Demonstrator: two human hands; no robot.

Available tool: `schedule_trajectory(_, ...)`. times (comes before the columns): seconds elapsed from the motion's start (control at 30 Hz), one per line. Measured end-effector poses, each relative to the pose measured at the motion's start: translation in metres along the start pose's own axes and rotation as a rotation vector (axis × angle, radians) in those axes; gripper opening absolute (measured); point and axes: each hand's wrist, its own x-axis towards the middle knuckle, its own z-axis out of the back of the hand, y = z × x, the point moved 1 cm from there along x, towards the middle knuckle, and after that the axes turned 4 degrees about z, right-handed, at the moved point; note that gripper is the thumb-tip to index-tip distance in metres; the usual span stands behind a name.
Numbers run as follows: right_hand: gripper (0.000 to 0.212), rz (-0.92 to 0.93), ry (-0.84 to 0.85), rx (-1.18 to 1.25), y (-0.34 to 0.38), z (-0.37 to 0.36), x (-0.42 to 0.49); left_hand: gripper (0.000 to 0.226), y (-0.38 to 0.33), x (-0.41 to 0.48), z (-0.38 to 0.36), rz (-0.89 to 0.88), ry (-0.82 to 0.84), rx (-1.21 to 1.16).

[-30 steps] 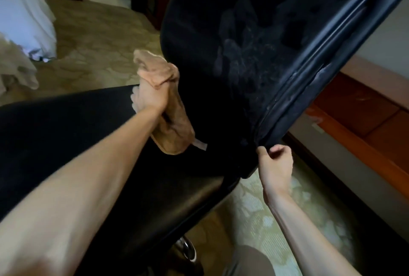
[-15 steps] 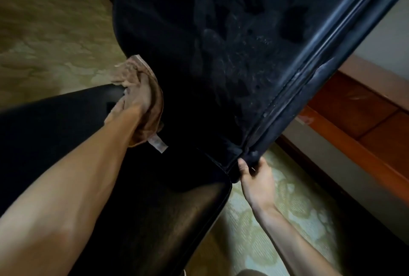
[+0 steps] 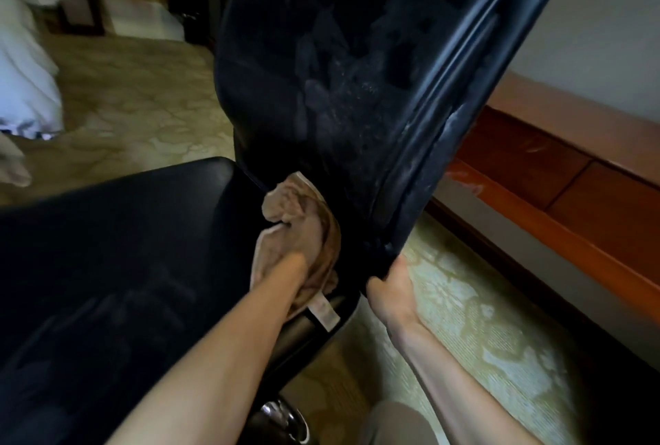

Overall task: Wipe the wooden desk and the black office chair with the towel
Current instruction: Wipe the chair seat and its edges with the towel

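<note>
The black office chair [image 3: 107,266] fills the view, its worn, flaking backrest [image 3: 357,69] rising at the centre and its seat spreading to the left. My left hand [image 3: 276,259] grips the bunched tan towel [image 3: 303,209] and presses it into the crease where seat and backrest meet; a white label hangs from the towel near the seat's edge. My right hand [image 3: 391,287] grips the lower right corner of the backrest. The wooden desk [image 3: 571,173] runs along the wall at the right.
Patterned beige carpet [image 3: 464,319] lies under and around the chair. A bed with white linen [image 3: 25,69] stands at the far left. A chrome part of the chair base [image 3: 282,416] shows below the seat. My knee [image 3: 393,423] is at the bottom edge.
My left hand has slid the towel to the right along the seat-back crease, toward the right corner. My right hand has kept hold of the backrest's lower corner.
</note>
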Motion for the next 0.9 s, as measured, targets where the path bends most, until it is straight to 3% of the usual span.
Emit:
schedule_trajectory(0.13,0.063,0.040,0.059,0.039,0.001,0.012,-0.010,0.081,0.006,-0.046,-0.008,0.027,-0.012,-0.089)
schedule_trajectory(0.33,0.068,0.101,0.158,0.053,-0.005,0.026,-0.036,0.043,0.032,-0.114,-0.038,0.129,0.007,-0.667)
schedule_trajectory(0.47,0.070,0.161,0.145,0.098,-0.016,0.028,-0.042,0.041,0.020,-0.133,-0.049,0.212,0.093,-1.071)
schedule_trajectory(0.6,0.066,0.061,0.226,0.193,-0.013,0.032,-0.047,0.034,0.001,-0.149,-0.025,0.172,0.085,-1.122)
schedule_trajectory(0.73,0.064,0.026,0.252,0.244,-0.012,0.031,-0.046,0.042,-0.027,-0.165,0.022,-0.076,0.082,-1.137)
schedule_trajectory(0.83,0.047,0.100,0.106,0.362,0.005,0.039,-0.051,0.044,-0.068,-0.158,0.064,-0.336,-0.040,-1.031)
schedule_trajectory(0.9,0.041,0.187,0.007,0.434,0.029,0.052,-0.056,0.060,-0.101,-0.150,0.088,-0.447,-0.096,-0.939)
